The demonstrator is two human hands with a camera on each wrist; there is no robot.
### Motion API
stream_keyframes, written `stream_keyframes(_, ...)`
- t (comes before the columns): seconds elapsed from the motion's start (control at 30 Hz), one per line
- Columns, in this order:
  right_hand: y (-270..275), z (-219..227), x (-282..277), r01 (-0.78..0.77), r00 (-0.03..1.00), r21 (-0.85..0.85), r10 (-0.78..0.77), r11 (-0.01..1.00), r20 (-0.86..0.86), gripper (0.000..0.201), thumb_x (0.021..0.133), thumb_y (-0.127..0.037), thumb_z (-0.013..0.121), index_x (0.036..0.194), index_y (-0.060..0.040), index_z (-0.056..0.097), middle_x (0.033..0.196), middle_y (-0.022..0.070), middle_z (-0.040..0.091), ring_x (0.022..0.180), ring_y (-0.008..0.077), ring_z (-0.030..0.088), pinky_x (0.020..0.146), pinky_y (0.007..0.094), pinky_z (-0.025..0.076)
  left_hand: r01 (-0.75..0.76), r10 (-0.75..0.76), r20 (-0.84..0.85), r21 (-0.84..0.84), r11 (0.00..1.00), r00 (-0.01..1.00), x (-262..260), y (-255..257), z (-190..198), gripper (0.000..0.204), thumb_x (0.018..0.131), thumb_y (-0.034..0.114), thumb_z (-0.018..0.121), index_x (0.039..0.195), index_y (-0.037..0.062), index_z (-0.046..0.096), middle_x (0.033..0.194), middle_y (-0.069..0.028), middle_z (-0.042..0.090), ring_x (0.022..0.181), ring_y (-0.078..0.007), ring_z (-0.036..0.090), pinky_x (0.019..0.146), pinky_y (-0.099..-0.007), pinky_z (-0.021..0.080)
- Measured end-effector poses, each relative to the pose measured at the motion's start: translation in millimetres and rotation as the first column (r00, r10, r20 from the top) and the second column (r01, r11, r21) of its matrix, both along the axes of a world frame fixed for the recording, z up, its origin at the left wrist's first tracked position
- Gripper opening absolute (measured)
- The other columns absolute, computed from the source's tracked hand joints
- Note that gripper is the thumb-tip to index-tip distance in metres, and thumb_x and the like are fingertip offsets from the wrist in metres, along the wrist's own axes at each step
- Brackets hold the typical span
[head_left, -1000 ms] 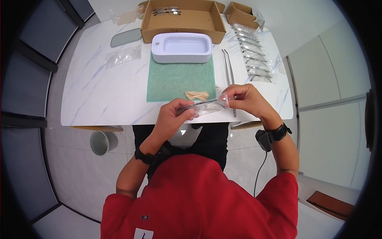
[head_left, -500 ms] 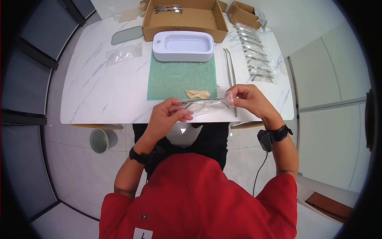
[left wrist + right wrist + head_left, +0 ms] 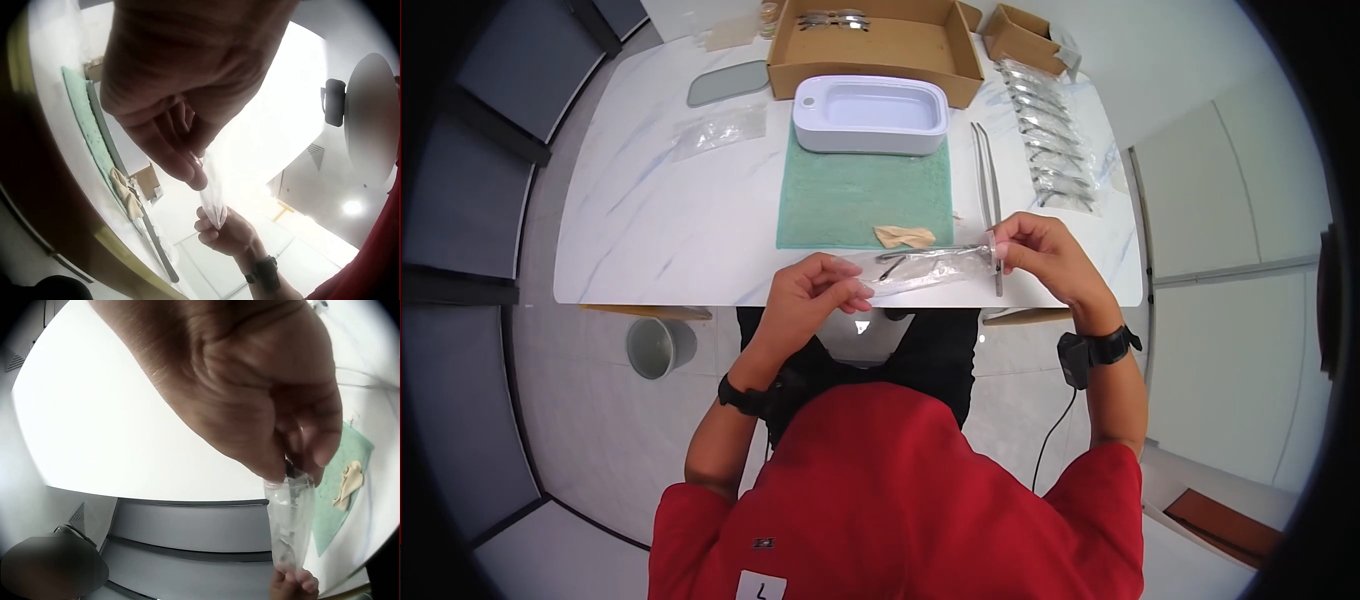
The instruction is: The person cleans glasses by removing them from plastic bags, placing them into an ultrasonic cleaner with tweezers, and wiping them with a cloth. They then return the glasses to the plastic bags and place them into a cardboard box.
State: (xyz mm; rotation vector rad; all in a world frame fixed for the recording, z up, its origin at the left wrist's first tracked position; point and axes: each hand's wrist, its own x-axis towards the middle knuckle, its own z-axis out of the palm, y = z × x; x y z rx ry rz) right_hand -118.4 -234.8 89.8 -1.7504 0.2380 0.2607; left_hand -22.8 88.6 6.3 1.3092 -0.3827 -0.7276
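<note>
Over the table's near edge, a clear plastic bag (image 3: 940, 272) stretches between the two hands. Inside it lies a pair of eyeglasses, whose thin dark temples (image 3: 920, 254) point left. My left hand (image 3: 812, 296) pinches the bag's left end between thumb and fingers. The right hand (image 3: 1045, 252) pinches the other end, beside the front of the glasses. In the right wrist view, a bit of dark frame shows between the fingertips (image 3: 325, 456) at the bag's end; the lenses are mostly hidden. A beige cloth (image 3: 904, 236) lies crumpled just beyond the bag.
A lilac ultrasonic cleaner (image 3: 870, 140) stands on a green towel (image 3: 860, 200). Long tweezers (image 3: 988, 175) lie right of it, near a row of bagged glasses (image 3: 1050, 140). Behind is a cardboard box (image 3: 880, 70) holding glasses. A grey lid (image 3: 728, 84) and a flat bag (image 3: 720, 132) lie left.
The left hand has slid left from the glasses to the bag's end, pulling the bag straighter. The right hand has shifted slightly right, and the glasses now sit nearer it.
</note>
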Motion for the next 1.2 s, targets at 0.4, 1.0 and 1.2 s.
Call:
stream_keyframes(0.4,-22.8,3.0,-1.4,0.124,0.988,0.033,-0.127,0.992,0.091,0.013,0.095,-0.014,0.068,0.096,-0.0032,0.062,0.099,0.0088,0.070,0.087,0.0155,0.068,0.073,0.0270,0.052,-0.194,0.201,0.119,-0.065,0.979,0.972,27.4,40.8,6.8,0.010,0.099,0.004,0.057,0.104,-0.0035,0.063,0.086,-0.0121,0.071,0.074,-0.0156,0.070,0.069,-0.0269,0.057)
stream_keyframes(1.0,-6.5,4.3,5.2,0.127,0.985,0.060,-0.133,0.990,0.107,0.012,0.095,-0.011,0.065,0.099,-0.0001,0.064,0.094,0.0086,0.071,0.085,0.0138,0.066,0.072,0.0266,0.051,-0.321,0.252,0.283,0.232,0.918,0.925,218.4,131.1,29.5,0.012,0.100,0.016,0.059,0.101,0.0051,0.063,0.089,-0.0052,0.069,0.075,-0.0107,0.064,0.071,-0.0238,0.051)
stream_keyframes(1.2,-5.2,5.2,-1.9,0.171,0.981,0.059,-0.175,0.984,0.085,0.011,0.094,-0.012,0.067,0.096,-0.0013,0.063,0.096,0.0089,0.070,0.085,0.0143,0.066,0.073,0.0272,0.052,-0.510,0.380,0.364,0.391,0.767,0.850,279.4,133.3,-20.7,0.018,0.093,0.020,0.065,0.100,0.0034,0.067,0.086,-0.0044,0.071,0.073,-0.0119,0.067,0.065,-0.0268,0.051)
